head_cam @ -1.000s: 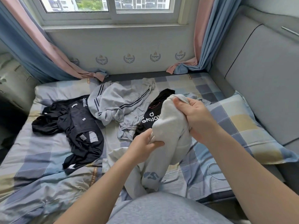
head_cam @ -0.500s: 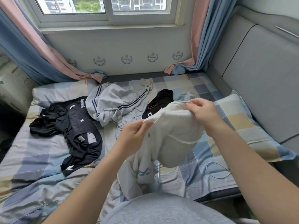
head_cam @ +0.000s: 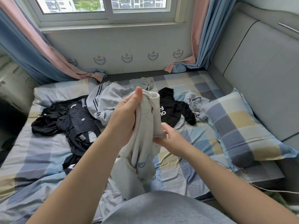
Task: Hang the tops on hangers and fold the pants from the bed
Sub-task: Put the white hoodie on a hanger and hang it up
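progress looks early: the pale grey garment (head_cam: 144, 147) hangs bunched above the bed (head_cam: 40, 159), the left hand (head_cam: 126, 113) clenched round its top, the right hand (head_cam: 169, 138) curled on a lower fold. black tops (head_cam: 76, 122), a striped grey piece (head_cam: 110, 101) and a lettered black top (head_cam: 173, 109) lie loose; no hanger shows. bare sheet opens near left; the pillow (head_cam: 239, 126) and headboard (head_cam: 262, 75) crowd the right.

On the bed (head_cam: 40, 151), a heap of clothes (head_cam: 72, 126) lies left, a jacket (head_cam: 110, 101) beside it, a sweater (head_cam: 174, 110) further right, a pillow (head_cam: 239, 131) by the headboard (head_cam: 258, 70).
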A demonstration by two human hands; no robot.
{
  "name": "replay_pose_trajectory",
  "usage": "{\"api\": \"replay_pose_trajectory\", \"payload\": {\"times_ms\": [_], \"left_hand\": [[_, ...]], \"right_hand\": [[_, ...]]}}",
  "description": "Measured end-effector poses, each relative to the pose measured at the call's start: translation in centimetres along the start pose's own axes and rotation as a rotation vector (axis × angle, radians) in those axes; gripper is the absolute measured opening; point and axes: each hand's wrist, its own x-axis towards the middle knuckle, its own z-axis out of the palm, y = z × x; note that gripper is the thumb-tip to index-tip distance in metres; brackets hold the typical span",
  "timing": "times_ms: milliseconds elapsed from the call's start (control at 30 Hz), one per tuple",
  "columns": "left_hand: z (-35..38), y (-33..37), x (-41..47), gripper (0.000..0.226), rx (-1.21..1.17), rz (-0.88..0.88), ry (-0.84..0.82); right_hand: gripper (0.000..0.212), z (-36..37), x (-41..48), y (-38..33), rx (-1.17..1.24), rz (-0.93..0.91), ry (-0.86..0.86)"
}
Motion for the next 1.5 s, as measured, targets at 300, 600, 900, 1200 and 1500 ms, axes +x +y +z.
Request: {"api": "replay_pose_trajectory", "payload": {"times_ms": [300, 600, 900, 1200, 1500], "left_hand": [[-3.5, 0.1, 1.8, 0.039, 0.079, -0.034, 0.152], [-5.2, -7.7, 3.1, 0.02, 0.354, -0.298, 0.296], [-2.2, -11.0, 0.7, 0.059, 0.513, -0.192, -0.35], [-2.4, -13.2, 0.3, 0.018, 0.81, -0.027, -0.148], [-3.1, -9.7, 0.7, 0.046, 0.64, 0.018, 0.074]], "right_hand": [[0.015, -4.1, 1.0, 2.6, 0.111, 0.085, 0.264], [0.008, -8.0, -2.2, -5.6, 0.309, -0.027, 0.285], [0.043, -7.3, -5.0, -10.4, 0.599, -0.061, -0.016], [0.037, -10.0, -4.3, -10.7, 0.601, -0.138, 0.059], [0.055, -9.9, -2.4, -6.7, 0.241, -0.105, 0.498]]}}
